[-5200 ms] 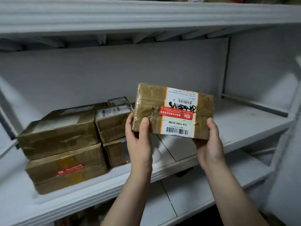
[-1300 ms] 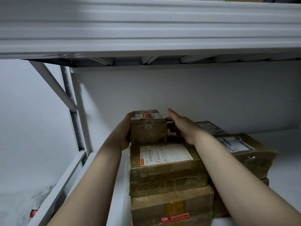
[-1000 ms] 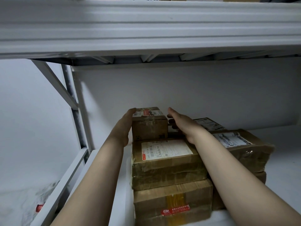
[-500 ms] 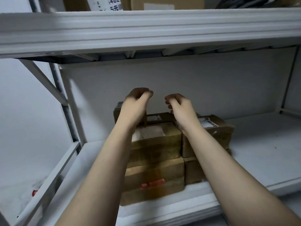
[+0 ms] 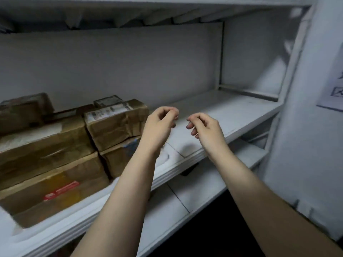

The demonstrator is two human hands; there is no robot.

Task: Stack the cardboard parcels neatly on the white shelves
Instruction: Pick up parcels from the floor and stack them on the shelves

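Observation:
Several brown taped cardboard parcels stand stacked at the left of the white shelf [image 5: 232, 115]. A big parcel with a red sticker [image 5: 53, 188] carries another big one [image 5: 42, 145], and a small parcel [image 5: 22, 110] lies on top at the far left. To their right a labelled parcel [image 5: 115, 123] sits on a lower one [image 5: 120, 156]. My left hand [image 5: 159, 125] and my right hand [image 5: 204, 128] hover over the bare shelf right of the stack, fingers loosely curled, holding nothing.
A lower white shelf [image 5: 167, 206] runs beneath, dark floor below it. The upper shelf's underside [image 5: 130, 13] spans the top. A white upright post [image 5: 304, 127] stands at the right with a paper sheet [image 5: 332, 84] on it.
The parcel I held went onto the top of the left stack and both hands let it go. My hands drew back to the right and the view swung right.

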